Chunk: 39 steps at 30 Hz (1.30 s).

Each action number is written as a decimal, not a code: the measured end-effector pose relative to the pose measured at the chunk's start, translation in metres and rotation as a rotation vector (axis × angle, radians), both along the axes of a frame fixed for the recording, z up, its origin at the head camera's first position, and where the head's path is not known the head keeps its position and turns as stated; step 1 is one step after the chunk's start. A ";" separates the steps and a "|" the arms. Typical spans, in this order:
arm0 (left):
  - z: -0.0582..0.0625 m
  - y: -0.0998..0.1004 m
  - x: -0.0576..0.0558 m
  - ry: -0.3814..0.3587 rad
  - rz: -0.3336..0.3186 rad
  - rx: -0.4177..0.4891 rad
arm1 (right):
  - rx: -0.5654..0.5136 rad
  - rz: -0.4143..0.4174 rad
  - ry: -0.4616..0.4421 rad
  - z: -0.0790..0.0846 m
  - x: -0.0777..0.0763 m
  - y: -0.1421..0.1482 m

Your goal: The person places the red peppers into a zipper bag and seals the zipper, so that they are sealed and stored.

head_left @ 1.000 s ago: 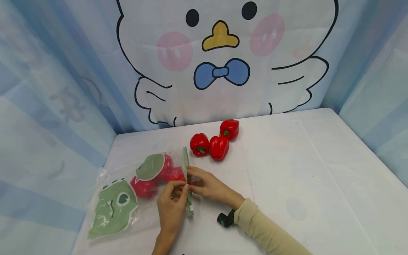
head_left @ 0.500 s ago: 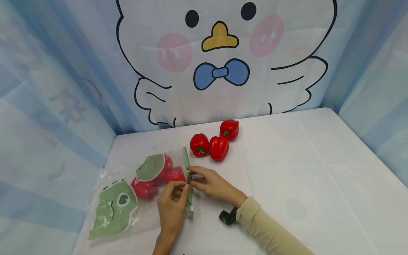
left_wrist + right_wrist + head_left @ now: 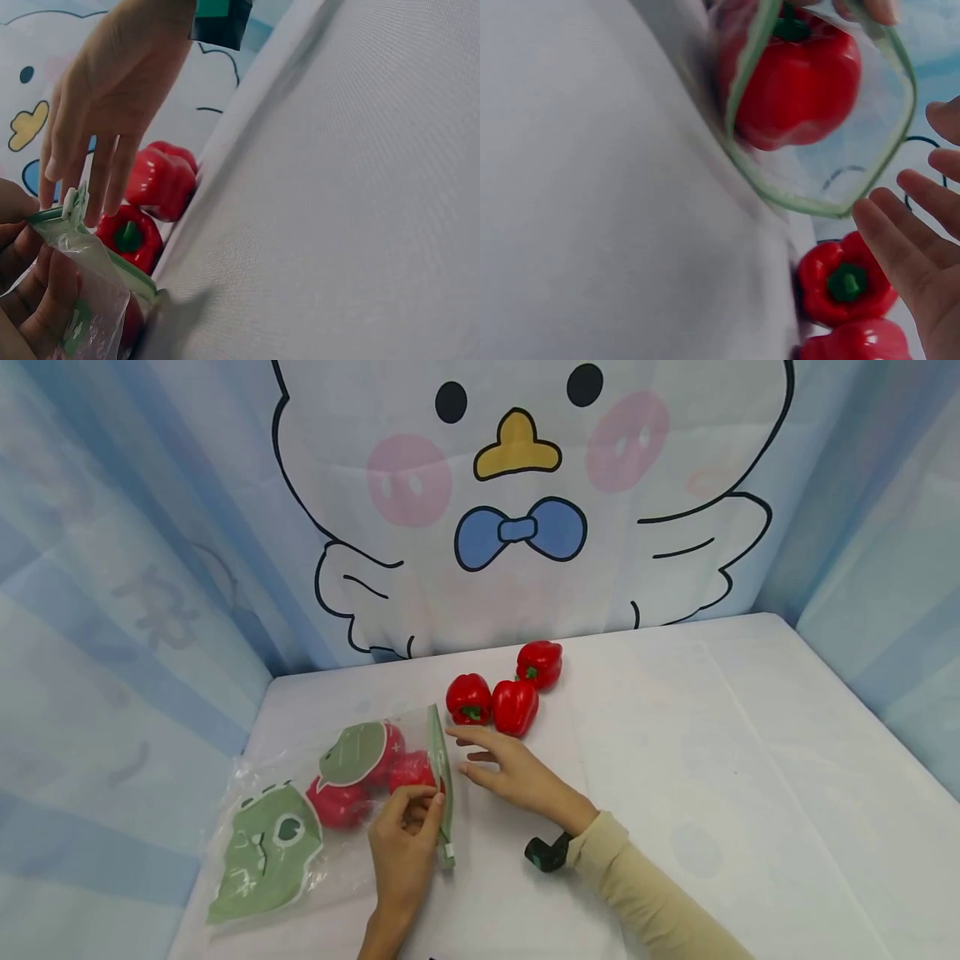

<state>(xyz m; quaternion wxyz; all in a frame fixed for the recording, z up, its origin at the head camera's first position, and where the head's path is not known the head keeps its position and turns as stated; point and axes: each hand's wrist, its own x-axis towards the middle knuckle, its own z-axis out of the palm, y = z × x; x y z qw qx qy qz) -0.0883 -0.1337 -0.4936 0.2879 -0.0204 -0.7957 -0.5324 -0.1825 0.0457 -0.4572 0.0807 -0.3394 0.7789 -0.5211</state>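
A clear zip bag (image 3: 433,735) with green cartoon prints and a green zip edge lies at the left of the table. Several red bell peppers (image 3: 341,803) show through its plastic. My left hand (image 3: 405,852) pinches the near part of the bag's edge. In the right wrist view the bag's mouth gapes, with a red bell pepper (image 3: 802,94) just inside. My right hand (image 3: 521,781) is just right of the mouth, fingers extended and holding nothing. Beyond it sit three loose peppers: one on the left (image 3: 468,700), one in the middle (image 3: 515,708), one farthest back (image 3: 539,665).
The white table (image 3: 712,777) stretches to the right. Behind it hangs a curtain (image 3: 517,602) with a cartoon bird, and blue-white curtains close off both sides. A dark wrist camera (image 3: 547,853) is strapped at my right wrist.
My right hand has let go of the bag's edge and moved away from it, up and to the right. My left hand keeps its pinch; the bag and loose peppers stay put.
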 end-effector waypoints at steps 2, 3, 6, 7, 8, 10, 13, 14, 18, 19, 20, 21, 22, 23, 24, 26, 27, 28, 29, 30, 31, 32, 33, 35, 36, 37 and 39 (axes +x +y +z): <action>0.000 0.000 0.000 0.007 0.002 0.002 | -0.009 -0.018 0.006 0.004 -0.003 0.002; 0.000 -0.001 0.000 0.009 0.003 0.003 | -0.016 -0.027 0.010 0.006 -0.004 0.004; -0.001 -0.001 0.000 0.020 0.002 0.008 | -0.034 -0.062 0.025 0.013 -0.008 0.008; -0.001 -0.001 0.000 0.020 0.002 0.011 | -0.043 -0.073 0.026 0.015 -0.009 0.010; -0.001 -0.001 0.000 0.020 0.002 0.014 | -0.050 -0.087 0.030 0.017 -0.010 0.012; -0.002 -0.001 0.000 0.021 -0.002 0.025 | -0.062 -0.113 0.039 0.019 -0.013 0.016; -0.002 -0.001 0.000 0.022 -0.008 0.039 | -0.074 -0.149 0.048 0.022 -0.016 0.023; -0.002 -0.001 0.000 0.024 -0.009 0.043 | -0.072 -0.162 0.056 0.023 -0.017 0.025; -0.001 -0.001 0.000 0.024 -0.009 0.039 | -0.061 -0.223 0.083 0.025 -0.022 0.034; -0.001 -0.001 0.000 0.023 -0.009 0.036 | -0.058 -0.239 0.089 0.026 -0.023 0.036; -0.001 -0.001 0.000 0.022 -0.009 0.034 | -0.053 -0.257 0.094 0.026 -0.024 0.039; -0.001 -0.001 0.000 0.021 -0.009 0.031 | -0.049 -0.274 0.096 0.026 -0.025 0.041; -0.001 -0.001 0.000 0.020 -0.008 0.029 | -0.046 -0.292 0.101 0.026 -0.027 0.044; -0.001 -0.001 0.000 0.019 -0.007 0.028 | -0.049 -0.304 0.102 0.025 -0.028 0.047; -0.001 -0.001 0.000 0.017 -0.007 0.027 | -0.049 -0.316 0.105 0.024 -0.030 0.049; -0.001 -0.001 0.000 0.011 -0.004 0.025 | -0.061 -0.332 0.110 0.022 -0.032 0.053; -0.001 -0.001 0.000 0.007 -0.002 0.024 | -0.064 -0.338 0.114 0.022 -0.034 0.055; -0.001 -0.001 0.000 0.003 0.000 0.023 | -0.068 -0.343 0.117 0.021 -0.035 0.057; -0.001 -0.001 0.000 0.000 0.002 0.022 | -0.067 -0.350 0.120 0.020 -0.036 0.058; -0.001 -0.001 0.001 -0.003 0.003 0.022 | -0.059 -0.358 0.125 0.020 -0.037 0.060; -0.001 -0.001 0.001 -0.005 0.004 0.021 | -0.047 -0.366 0.129 0.019 -0.037 0.061; -0.001 -0.001 0.001 -0.006 0.004 0.021 | -0.032 -0.373 0.132 0.019 -0.038 0.062; -0.001 0.000 0.001 -0.007 0.003 0.022 | -0.013 -0.381 0.137 0.018 -0.038 0.063; -0.001 0.000 0.001 -0.006 0.001 0.024 | 0.028 -0.392 0.145 0.018 -0.039 0.065; -0.001 0.000 0.001 -0.005 0.000 0.025 | 0.049 -0.396 0.148 0.017 -0.040 0.065; -0.001 0.000 0.001 -0.005 -0.002 0.026 | 0.069 -0.398 0.151 0.017 -0.040 0.066; -0.001 0.000 0.001 -0.004 -0.004 0.027 | 0.111 -0.402 0.153 0.016 -0.042 0.067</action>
